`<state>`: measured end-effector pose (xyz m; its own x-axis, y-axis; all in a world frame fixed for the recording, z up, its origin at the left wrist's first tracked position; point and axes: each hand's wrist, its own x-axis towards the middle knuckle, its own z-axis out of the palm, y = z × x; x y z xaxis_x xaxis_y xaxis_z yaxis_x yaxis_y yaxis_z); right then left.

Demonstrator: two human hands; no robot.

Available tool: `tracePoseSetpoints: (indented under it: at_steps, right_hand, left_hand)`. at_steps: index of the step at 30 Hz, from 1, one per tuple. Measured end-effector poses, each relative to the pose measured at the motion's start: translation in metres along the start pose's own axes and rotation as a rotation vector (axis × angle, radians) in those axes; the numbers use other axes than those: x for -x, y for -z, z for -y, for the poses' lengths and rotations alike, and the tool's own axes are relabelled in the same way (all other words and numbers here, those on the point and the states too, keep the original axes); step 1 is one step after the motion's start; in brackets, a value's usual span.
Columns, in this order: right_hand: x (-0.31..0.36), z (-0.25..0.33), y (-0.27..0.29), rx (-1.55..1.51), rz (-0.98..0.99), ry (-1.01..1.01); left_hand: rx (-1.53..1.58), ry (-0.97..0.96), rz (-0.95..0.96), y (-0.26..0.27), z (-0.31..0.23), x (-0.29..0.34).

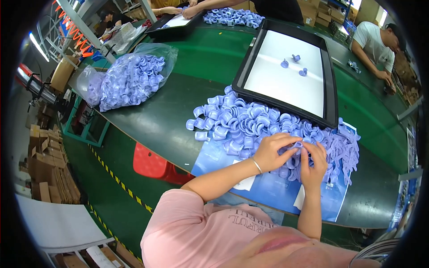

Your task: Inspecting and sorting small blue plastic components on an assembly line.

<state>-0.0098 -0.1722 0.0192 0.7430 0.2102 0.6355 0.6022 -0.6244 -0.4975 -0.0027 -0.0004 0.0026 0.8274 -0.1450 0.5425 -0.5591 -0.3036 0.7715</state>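
On a green table [196, 69], a black tray [286, 91] with a white bottom holds three small purple pieces [284, 64]. On the tray's near side, a person in a pink shirt [192, 228] brings both hands close together: the left hand [271, 152] and right hand [315, 164] pinch one purple part [296, 146] between thumbs and fingertips. It is above a heap of curved purple pieces [254, 118] along the tray's near edge. Flatter pieces [344, 152] lie by the tray's near right corner. Left of the tray is a clear bag [133, 80] full of purple pieces.
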Motion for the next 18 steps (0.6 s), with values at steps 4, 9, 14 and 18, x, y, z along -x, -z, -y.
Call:
tracePoseSetpoints:
  at_steps: [4, 9, 14, 18]
  right_hand:
    - [0.001, -0.003, -0.003, -0.084, -0.015, -0.082]
    - [0.004, -0.002, -0.006, -0.200, -0.003, -0.143]
    - [0.005, -0.004, -0.005, -0.270, -0.036, -0.196]
    - [0.007, -0.015, -0.004, -0.213, -0.069, -0.120]
  left_hand:
    - [0.264, 0.168, 0.000, 0.001, -0.005, -0.001]
    - [0.448, 0.212, 0.041, -0.001, 0.000, -0.001]
    - [0.320, 0.102, 0.087, -0.002, 0.002, 0.001]
    - [0.348, 0.114, 0.117, 0.000, -0.001, 0.000]
